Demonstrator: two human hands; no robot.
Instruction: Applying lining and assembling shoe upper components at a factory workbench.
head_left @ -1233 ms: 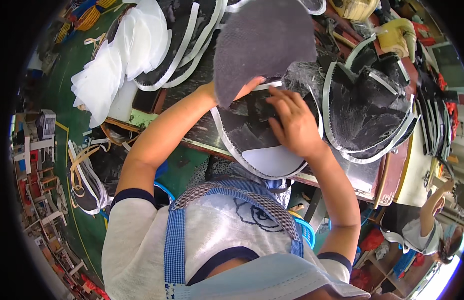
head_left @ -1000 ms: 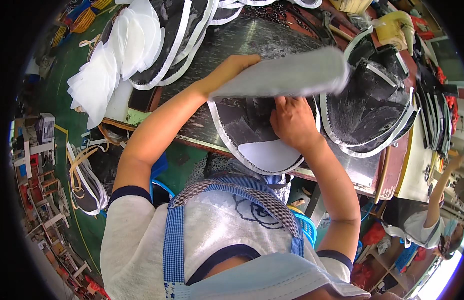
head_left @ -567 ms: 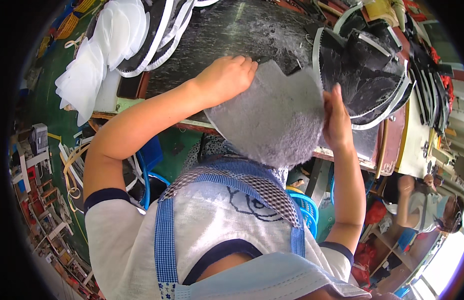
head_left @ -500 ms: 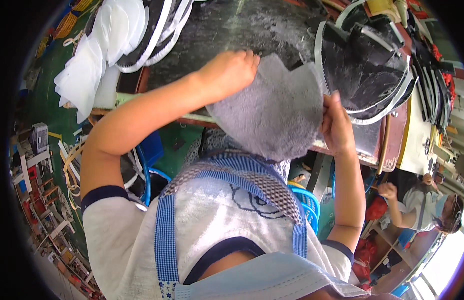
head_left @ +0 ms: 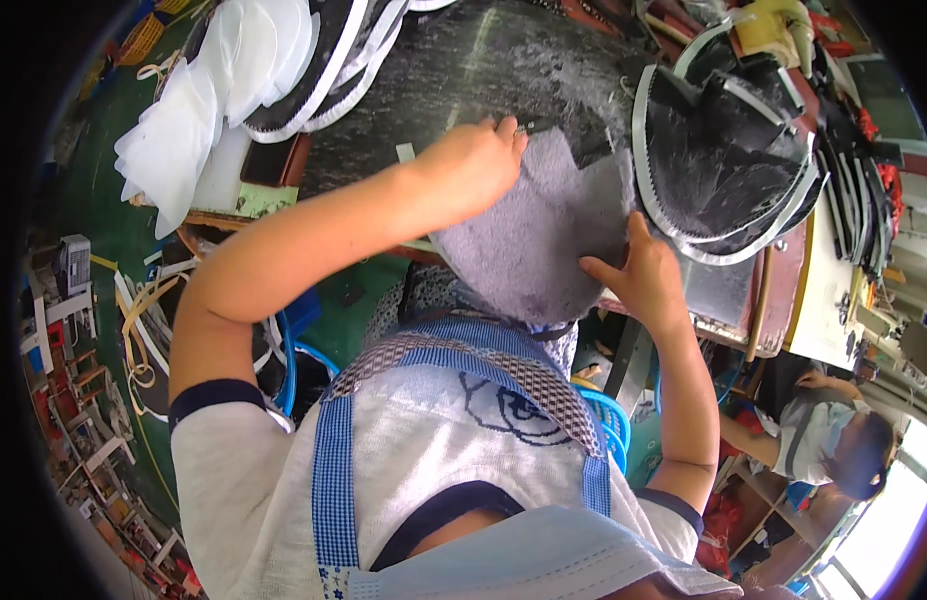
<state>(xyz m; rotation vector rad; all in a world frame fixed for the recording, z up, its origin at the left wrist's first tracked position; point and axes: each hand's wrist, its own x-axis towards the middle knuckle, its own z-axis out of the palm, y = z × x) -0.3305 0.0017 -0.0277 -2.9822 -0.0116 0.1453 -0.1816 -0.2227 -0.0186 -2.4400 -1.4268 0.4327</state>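
Observation:
A rounded piece of grey fuzzy fabric (head_left: 553, 235) with a notch in its far edge lies partly on the dark worktable, its near part hanging over the front edge. My left hand (head_left: 478, 165) is closed on its far left edge, the fingertips pinched together. At the right edge, my right hand (head_left: 638, 275) grips the fabric, thumb lying on top and index finger stretched along the edge. Its other fingers are partly hidden. Just right of the fabric sits a stack of black curved pieces (head_left: 723, 160) with white toothed trim.
White thin sheets (head_left: 248, 60) and more black white-trimmed pieces (head_left: 328, 85) lie at the far left of the worktable (head_left: 453, 80). Blue baskets (head_left: 608, 425) stand below. Another person (head_left: 823, 440) is at the right. Black strips (head_left: 853, 180) hang over the table's right side.
My right hand has shifted left and nearer to me, its thumb now spread over the fabric. The fabric lies flatter. The other person has lowered a raised hand.

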